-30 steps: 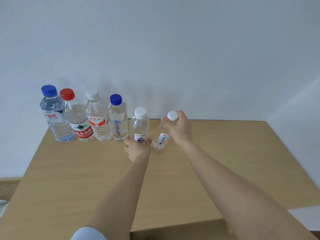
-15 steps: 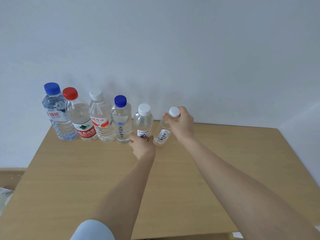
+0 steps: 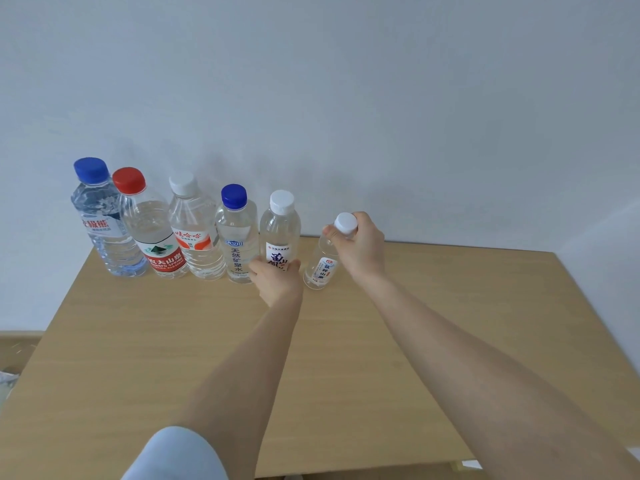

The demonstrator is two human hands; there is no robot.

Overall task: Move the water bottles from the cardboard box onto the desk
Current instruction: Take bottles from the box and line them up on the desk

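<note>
Several water bottles stand in a row along the back of the wooden desk [image 3: 145, 348], against the wall. My left hand [image 3: 277, 280] grips the lower part of a white-capped bottle [image 3: 280, 230], which stands upright on the desk. My right hand [image 3: 360, 251] holds the neck of a small white-capped bottle [image 3: 320, 268] at the right end of the row; the bottle tilts, with its base at the desk. To the left stand a blue-capped bottle [image 3: 237, 237], a white-capped one [image 3: 194, 233], a red-capped one [image 3: 152, 237] and a big blue-capped one [image 3: 104, 223].
A white wall rises right behind the bottles. The desk's right half and front are bare wood. A strip of cardboard [image 3: 14, 344] shows past the desk's left edge, and another piece shows at the bottom right [image 3: 464, 465].
Both hands with their bottles have moved slightly further back toward the wall and into line with the row. The small bottle's base has come down to the desk.
</note>
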